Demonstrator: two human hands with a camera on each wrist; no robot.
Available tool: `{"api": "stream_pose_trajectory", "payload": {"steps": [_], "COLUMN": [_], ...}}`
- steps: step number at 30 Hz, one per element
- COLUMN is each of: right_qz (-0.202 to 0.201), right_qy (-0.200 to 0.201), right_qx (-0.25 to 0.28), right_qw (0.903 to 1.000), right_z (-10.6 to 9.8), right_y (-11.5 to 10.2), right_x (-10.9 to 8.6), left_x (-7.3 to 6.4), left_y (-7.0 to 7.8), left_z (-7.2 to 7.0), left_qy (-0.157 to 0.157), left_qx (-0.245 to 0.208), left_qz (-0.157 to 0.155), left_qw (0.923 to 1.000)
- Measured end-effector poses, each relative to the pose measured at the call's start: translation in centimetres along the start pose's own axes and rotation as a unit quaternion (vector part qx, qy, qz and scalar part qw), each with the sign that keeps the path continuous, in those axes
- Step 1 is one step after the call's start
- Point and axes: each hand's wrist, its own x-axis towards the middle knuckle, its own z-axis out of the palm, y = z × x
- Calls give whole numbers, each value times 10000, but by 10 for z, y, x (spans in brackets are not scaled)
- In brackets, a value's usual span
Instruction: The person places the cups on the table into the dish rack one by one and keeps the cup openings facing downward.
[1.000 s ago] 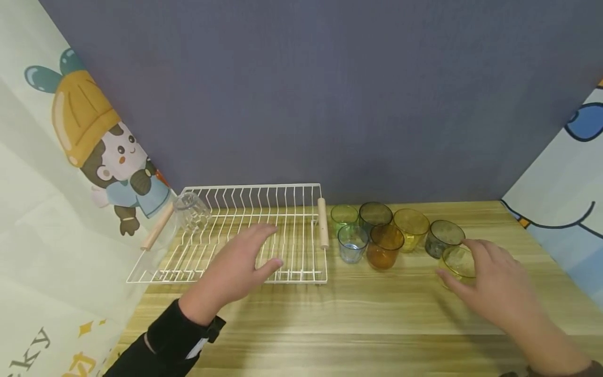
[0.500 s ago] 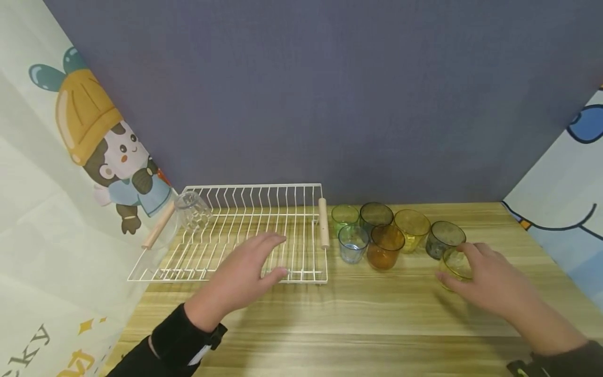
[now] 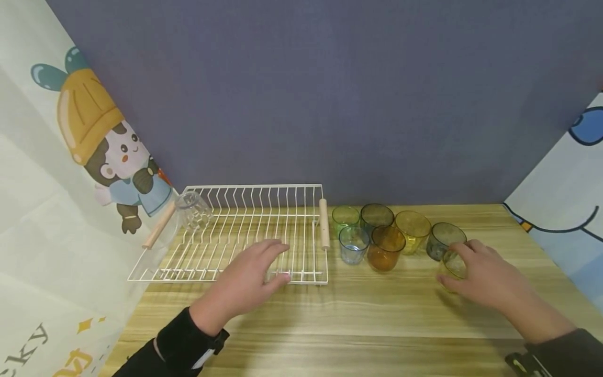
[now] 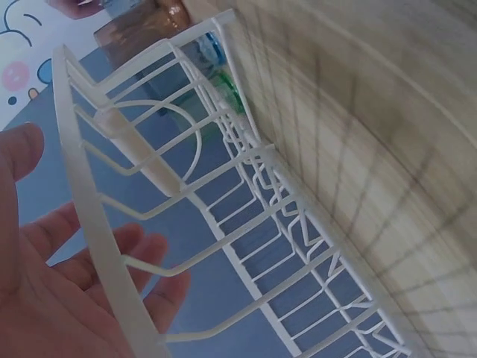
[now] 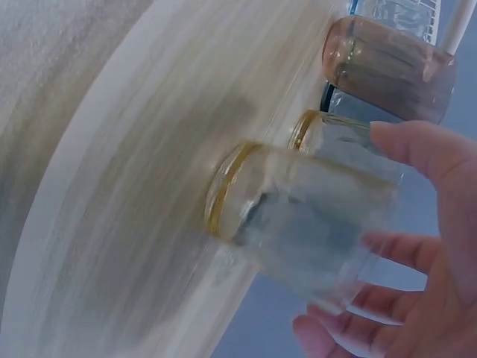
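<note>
My right hand (image 3: 485, 272) is around a pale yellow glass (image 3: 455, 265) at the right end of the glasses. In the right wrist view, the fingertips (image 5: 376, 242) are at the side of this glass (image 5: 298, 216), and the thumb stands a little off it. A grey glass (image 3: 445, 240) is just behind. My left hand (image 3: 245, 280), fingers spread and holding nothing, is over the front right part of the white wire dish rack (image 3: 264, 214). In the left wrist view, the rack's bar (image 4: 100, 224) passes in front of the left hand (image 4: 67, 276).
A clear glass (image 3: 193, 210) leans at the rack's left end by a wooden handle (image 3: 159, 230). Between rack and right hand stand a green glass (image 3: 345, 217), a blue one (image 3: 353, 246), a dark one (image 3: 377, 214), an amber one (image 3: 386, 251) and a yellow one (image 3: 413, 230).
My right hand has shifted left, further over the pale yellow glass, covering more of it. My left hand has drifted slightly right and down at the rack's front. The other glasses stay in place.
</note>
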Motion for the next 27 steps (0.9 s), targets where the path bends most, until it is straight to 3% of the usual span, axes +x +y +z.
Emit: {"api": "stream_pose_trajectory", "payload": {"steps": [6,11,27], "right_qz": [-142,-320,-164], "right_qy": [-222,-105,52], "right_qx": [246,193,164], "right_qw": [9993,9992,9997], "right_z": [5,10,18], "right_y": [1,-3,-4], "right_x": [3,4,4], "left_x": [-2,-2,-2], "left_y": [2,1,-2], "left_z": [3,5,11], "left_qy": [-33,11,31], "left_qx": [1,37,106], "left_qz": [-54,-15,53], "left_qw": [10000,10000,9999]}}
